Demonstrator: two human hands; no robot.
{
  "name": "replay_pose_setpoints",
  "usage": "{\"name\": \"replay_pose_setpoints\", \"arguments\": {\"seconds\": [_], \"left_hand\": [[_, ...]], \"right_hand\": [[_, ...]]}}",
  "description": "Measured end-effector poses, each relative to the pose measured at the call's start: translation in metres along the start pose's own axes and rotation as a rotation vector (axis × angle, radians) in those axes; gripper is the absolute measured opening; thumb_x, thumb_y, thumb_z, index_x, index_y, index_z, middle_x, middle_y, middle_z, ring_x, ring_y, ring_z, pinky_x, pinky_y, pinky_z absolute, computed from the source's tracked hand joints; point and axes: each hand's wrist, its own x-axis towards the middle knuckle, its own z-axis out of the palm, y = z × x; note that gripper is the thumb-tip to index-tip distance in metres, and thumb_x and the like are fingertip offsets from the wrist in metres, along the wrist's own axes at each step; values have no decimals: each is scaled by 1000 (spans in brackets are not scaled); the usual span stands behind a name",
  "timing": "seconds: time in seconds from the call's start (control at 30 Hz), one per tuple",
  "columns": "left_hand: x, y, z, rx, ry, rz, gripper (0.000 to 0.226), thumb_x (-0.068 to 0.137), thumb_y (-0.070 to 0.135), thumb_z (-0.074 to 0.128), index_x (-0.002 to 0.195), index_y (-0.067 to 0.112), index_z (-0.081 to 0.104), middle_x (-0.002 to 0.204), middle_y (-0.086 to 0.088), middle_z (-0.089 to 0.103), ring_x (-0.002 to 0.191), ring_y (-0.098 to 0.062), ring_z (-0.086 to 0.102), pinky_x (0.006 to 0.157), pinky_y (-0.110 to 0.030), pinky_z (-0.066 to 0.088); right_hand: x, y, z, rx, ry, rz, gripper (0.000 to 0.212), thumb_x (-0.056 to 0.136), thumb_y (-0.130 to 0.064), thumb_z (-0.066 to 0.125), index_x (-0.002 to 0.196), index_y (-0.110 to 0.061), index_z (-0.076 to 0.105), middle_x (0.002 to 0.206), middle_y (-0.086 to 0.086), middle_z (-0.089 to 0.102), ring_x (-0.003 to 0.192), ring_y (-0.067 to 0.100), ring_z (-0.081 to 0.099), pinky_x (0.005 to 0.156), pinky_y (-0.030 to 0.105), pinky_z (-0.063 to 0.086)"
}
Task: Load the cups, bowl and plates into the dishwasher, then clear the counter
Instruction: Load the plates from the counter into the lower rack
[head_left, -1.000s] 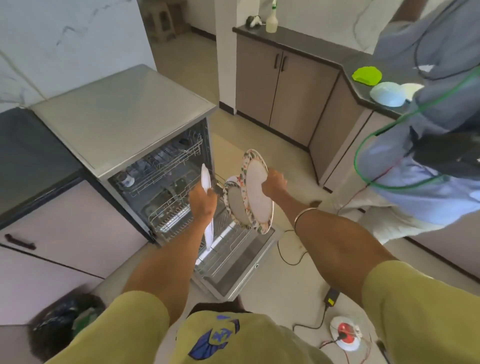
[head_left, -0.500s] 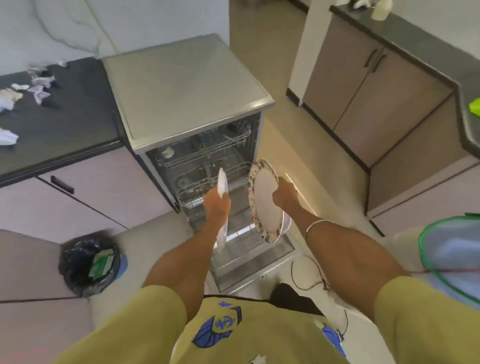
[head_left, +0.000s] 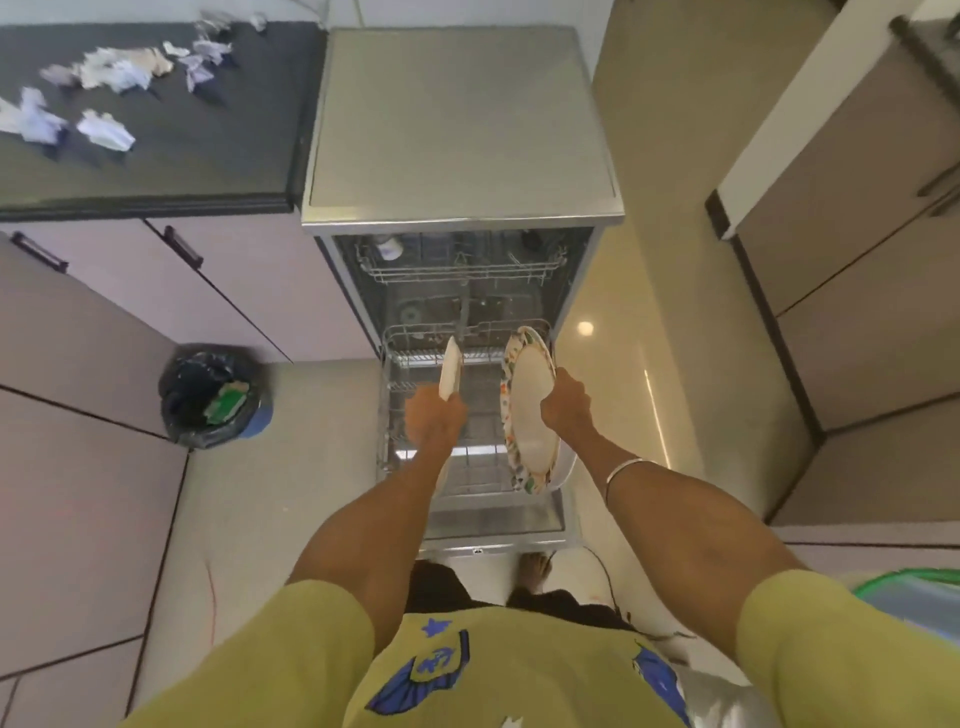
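The steel dishwasher (head_left: 462, 124) stands open straight ahead, its lower rack (head_left: 410, 343) pulled out over the lowered door. My left hand (head_left: 434, 421) grips a plain white plate (head_left: 450, 368) held on edge above the rack's left half. My right hand (head_left: 566, 404) holds two stacked plates on edge, the front one with a patterned rim (head_left: 527, 410), above the rack's right side. A white cup (head_left: 388, 248) sits in the upper rack at the back left.
Crumpled paper scraps (head_left: 104, 73) lie on the dark counter (head_left: 156, 150) at the left. A bin with a black liner (head_left: 213, 397) stands on the floor left of the dishwasher. Cabinets (head_left: 857, 291) line the right side. A cable runs along the floor near my feet.
The view has swung left until the dishwasher is straight ahead. Both hands have carried their plates forward over the pulled-out lower rack. The other person and the far counter have left the view.
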Motion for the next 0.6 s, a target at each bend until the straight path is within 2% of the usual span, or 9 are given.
{"name": "replay_pose_setpoints", "arguments": {"seconds": [0.13, 0.27, 0.37, 0.5, 0.6], "left_hand": [[1, 3, 23, 34, -49, 13, 37, 90, 28, 66, 118, 4, 66, 108, -13, 70, 96, -31, 69, 78, -38, 56], [20, -1, 50, -30, -88, -13, 39, 86, 29, 71, 109, -3, 70, 102, -17, 72, 87, -30, 69, 71, -36, 58], [30, -6, 76, -137, -89, -76, 40, 84, 30, 75, 105, -4, 70, 99, -14, 71, 77, -23, 64, 63, -29, 52], [53, -19, 115, -229, -73, -127, 40, 83, 30, 78, 94, -7, 68, 92, -15, 70, 79, -27, 68, 50, -19, 42], [71, -36, 142, -241, -75, -116, 34, 85, 27, 76, 95, -4, 69, 90, -11, 68, 75, -23, 64, 52, -18, 42]], "right_hand": [[10, 23, -1, 105, -19, 34, 39, 89, 3, 50, 126, -7, 49, 119, 19, 58, 110, 39, 57, 79, 35, 46], [23, 42, 10, 145, -54, 78, 55, 92, 5, 44, 144, -8, 35, 134, 21, 49, 123, 37, 48, 98, 39, 42], [36, 54, 30, 180, -9, 114, 70, 89, 9, 45, 152, -15, 27, 138, 18, 47, 125, 36, 48, 102, 40, 42], [60, 66, 63, 216, 53, 132, 81, 88, 7, 48, 155, -27, 19, 132, 16, 54, 113, 34, 57, 92, 42, 50], [80, 78, 91, 160, 56, 116, 66, 90, 3, 50, 149, -20, 29, 128, 14, 55, 108, 32, 59, 83, 41, 53]]}}
